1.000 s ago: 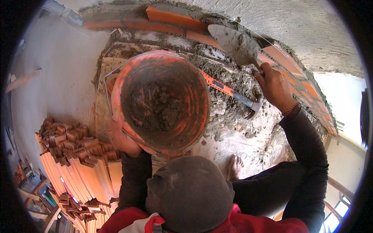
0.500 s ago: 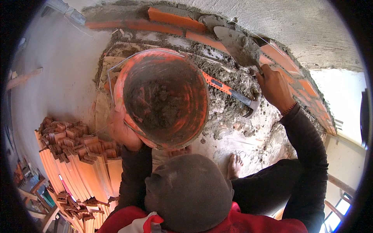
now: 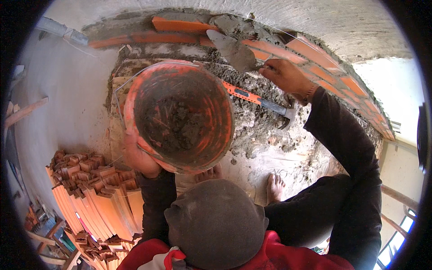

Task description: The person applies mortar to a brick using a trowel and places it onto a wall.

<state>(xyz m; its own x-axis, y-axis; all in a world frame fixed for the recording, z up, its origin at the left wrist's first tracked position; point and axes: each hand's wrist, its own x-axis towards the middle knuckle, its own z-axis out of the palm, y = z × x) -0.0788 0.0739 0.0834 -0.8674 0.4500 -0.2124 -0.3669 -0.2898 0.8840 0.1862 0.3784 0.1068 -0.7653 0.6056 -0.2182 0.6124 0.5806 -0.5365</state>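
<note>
Spreading mortar [image 3: 230, 24] along the bricks [image 3: 180, 24] looks like the current step, imo. Right hand [image 3: 287, 76] has the trowel [image 3: 236, 53] gripped by its handle, blade just beside the bricks; next move probably wants a flat, steady blade. Left hand [image 3: 140, 155] holds the bucket [image 3: 227, 135] by its side, clumpy mortar at the bottom.

Pale floor [image 3: 246, 171], scattered grey mortar [image 3: 263, 129], orange-handled claw hammer [image 3: 261, 101], two bare feet [image 3: 275, 189]

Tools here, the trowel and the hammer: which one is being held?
The trowel: its handle is in the right hand, while the hammer lies beside the bucket, untouched.
</note>
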